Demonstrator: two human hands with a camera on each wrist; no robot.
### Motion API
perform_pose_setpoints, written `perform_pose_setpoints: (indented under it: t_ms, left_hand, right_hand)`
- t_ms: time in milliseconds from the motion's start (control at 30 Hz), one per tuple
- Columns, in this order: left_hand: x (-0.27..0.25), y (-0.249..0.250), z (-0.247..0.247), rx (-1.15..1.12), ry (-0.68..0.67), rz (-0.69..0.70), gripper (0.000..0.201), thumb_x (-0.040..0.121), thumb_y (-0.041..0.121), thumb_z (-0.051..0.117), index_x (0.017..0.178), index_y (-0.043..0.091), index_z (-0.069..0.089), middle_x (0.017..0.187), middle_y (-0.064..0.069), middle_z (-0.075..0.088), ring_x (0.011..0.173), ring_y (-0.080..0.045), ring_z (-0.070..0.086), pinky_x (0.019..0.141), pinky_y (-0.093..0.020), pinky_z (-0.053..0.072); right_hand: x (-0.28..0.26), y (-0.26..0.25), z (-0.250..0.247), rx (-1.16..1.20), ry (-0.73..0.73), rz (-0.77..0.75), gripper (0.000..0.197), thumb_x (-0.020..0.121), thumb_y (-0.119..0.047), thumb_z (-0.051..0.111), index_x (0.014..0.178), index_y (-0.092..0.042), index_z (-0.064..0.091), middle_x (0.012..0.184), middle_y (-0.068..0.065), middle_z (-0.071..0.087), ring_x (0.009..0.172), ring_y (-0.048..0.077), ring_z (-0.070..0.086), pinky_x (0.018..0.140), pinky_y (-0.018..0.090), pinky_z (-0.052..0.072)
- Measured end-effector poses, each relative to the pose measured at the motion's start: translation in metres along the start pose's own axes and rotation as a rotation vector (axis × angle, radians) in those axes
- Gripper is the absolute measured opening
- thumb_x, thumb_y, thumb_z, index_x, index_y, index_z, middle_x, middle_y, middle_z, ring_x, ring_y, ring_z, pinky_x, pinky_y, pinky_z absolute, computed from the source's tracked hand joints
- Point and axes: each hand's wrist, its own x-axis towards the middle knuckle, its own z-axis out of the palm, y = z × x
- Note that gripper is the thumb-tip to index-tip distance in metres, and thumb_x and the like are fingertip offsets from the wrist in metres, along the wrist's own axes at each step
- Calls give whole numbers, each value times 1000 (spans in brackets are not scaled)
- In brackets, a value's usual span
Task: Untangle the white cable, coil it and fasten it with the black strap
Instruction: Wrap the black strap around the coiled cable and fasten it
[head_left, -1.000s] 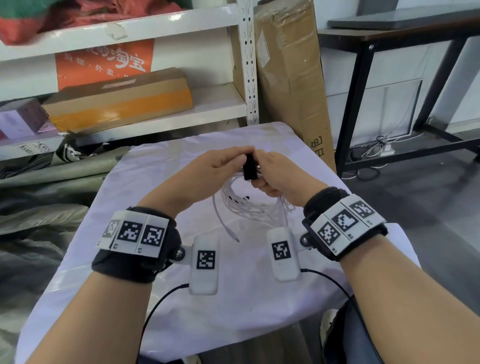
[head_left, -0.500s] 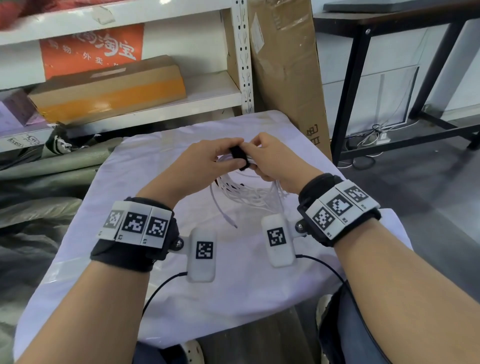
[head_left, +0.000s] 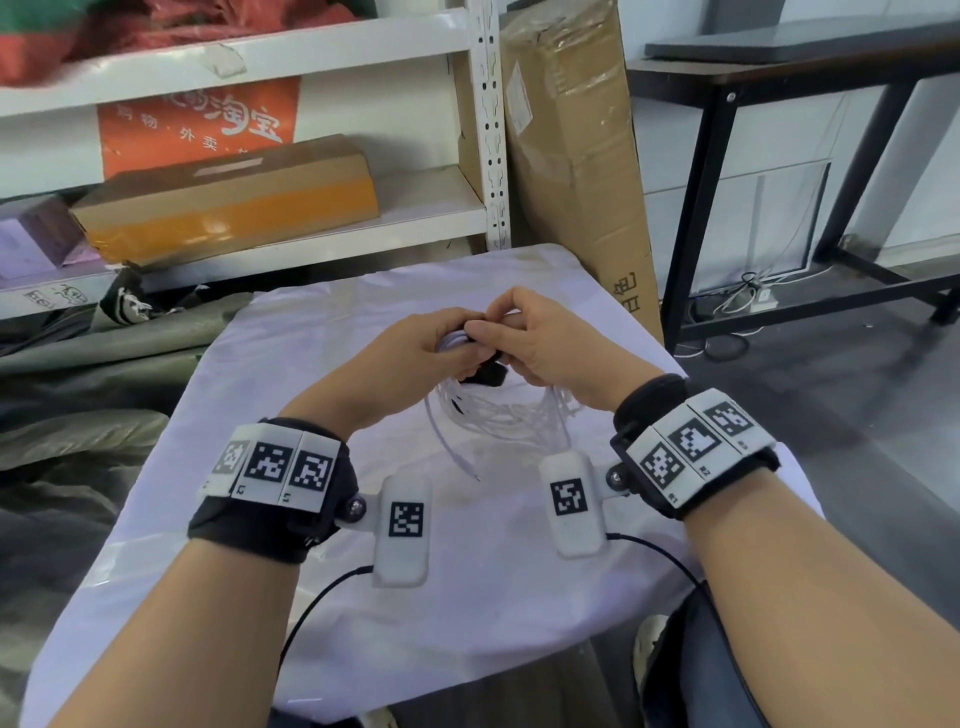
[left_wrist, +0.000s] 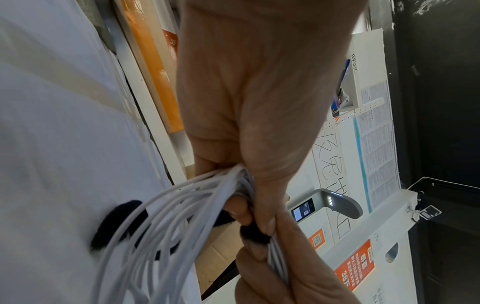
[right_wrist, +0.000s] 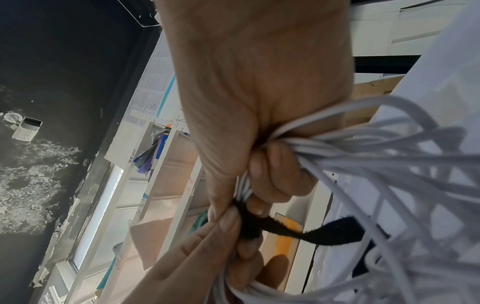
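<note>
Since a second ago the black fabric strap (right_wrist: 249, 224) has gone from standing upright between the hands to lying wrapped round the bundled loops of thin white cable (head_left: 498, 410); its free tail (right_wrist: 335, 231) is not yet pressed down, so fastening looks nearly done. One cable, one strap, two hands. Left hand (head_left: 415, 353) and right hand (head_left: 550, 343) both clench the bundle, fingers (right_wrist: 231, 220) pinching the strap, above the far middle of the white-covered worktop (head_left: 467, 597).
</note>
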Motion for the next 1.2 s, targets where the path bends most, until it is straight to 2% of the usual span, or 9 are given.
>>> perform_pose_setpoints:
  t_ms: [300, 467, 567, 633, 767, 867, 967, 1100, 1200]
  left_hand:
    - [2, -4, -3, 38, 23, -83, 27, 89, 31, 63, 115, 28, 59, 85, 4, 70, 72, -4, 64, 82, -28, 52]
    - [3, -6, -3, 65, 81, -128, 19, 84, 38, 68, 98, 26, 63, 79, 4, 70, 75, -9, 65, 73, -24, 48]
    - [4, -9, -1, 8, 89, -153, 21, 83, 37, 69, 98, 23, 64, 95, 2, 64, 80, -10, 64, 63, -11, 40]
    - [3, -8, 0, -31, 86, -150, 21, 85, 34, 68, 100, 20, 65, 86, 6, 65, 75, -6, 61, 57, -3, 39]
    - [1, -6, 2, -162, 71, -127, 23, 87, 23, 67, 108, 16, 65, 90, 3, 72, 71, 0, 64, 70, -9, 47]
    - [0, -7, 1, -234, 56, -138, 29, 85, 22, 68, 113, 16, 62, 92, -7, 71, 77, -11, 64, 81, -23, 49]
    - [0, -9, -2, -301, 12, -140, 36, 84, 23, 70, 118, 23, 59, 90, -13, 68, 81, -21, 61, 86, -31, 49]
    - [0, -10, -3, -348, -9, -141, 42, 83, 20, 70, 122, 28, 57, 79, -6, 64, 77, -18, 57, 87, -31, 45]
    - [0, -10, -7, -417, -62, -159, 49, 85, 12, 67, 129, 27, 53, 91, -12, 68, 82, -22, 61, 93, -36, 45]
  right_hand:
    - [-1, 1, -2, -89, -121, 33, 24, 98, -24, 50, 105, -4, 61, 59, -4, 42, 38, 0, 33, 40, 12, 29]
    - [-1, 2, 0, -135, -85, 27, 20, 99, -24, 49, 103, -7, 59, 60, -4, 44, 37, -2, 35, 41, 12, 30]
    - [0, 4, 2, -132, -64, 35, 23, 98, -25, 49, 101, -5, 60, 58, -5, 43, 37, -1, 34, 40, 12, 30]
    - [0, 4, 4, -132, -43, 38, 24, 98, -25, 50, 102, -4, 60, 59, -5, 44, 39, 0, 35, 41, 12, 30]
    - [0, 5, 5, -144, -10, 37, 26, 98, -27, 50, 106, -3, 59, 63, -5, 46, 48, 5, 37, 44, 14, 31]
    - [-1, 4, 5, -89, -28, 41, 25, 98, -24, 49, 107, -3, 59, 61, -5, 44, 42, 2, 35, 41, 13, 30]
    - [-3, 1, 3, -3, -101, 58, 25, 100, -21, 45, 104, 0, 59, 59, -4, 39, 41, 3, 31, 40, 13, 28]
    - [-5, -2, 1, -6, -144, 64, 23, 100, -23, 44, 97, -4, 57, 60, -3, 36, 45, 6, 29, 42, 15, 26]
    - [-5, 0, 0, -24, -106, 56, 24, 100, -23, 45, 96, -4, 59, 55, -6, 38, 44, 5, 29, 41, 15, 27]
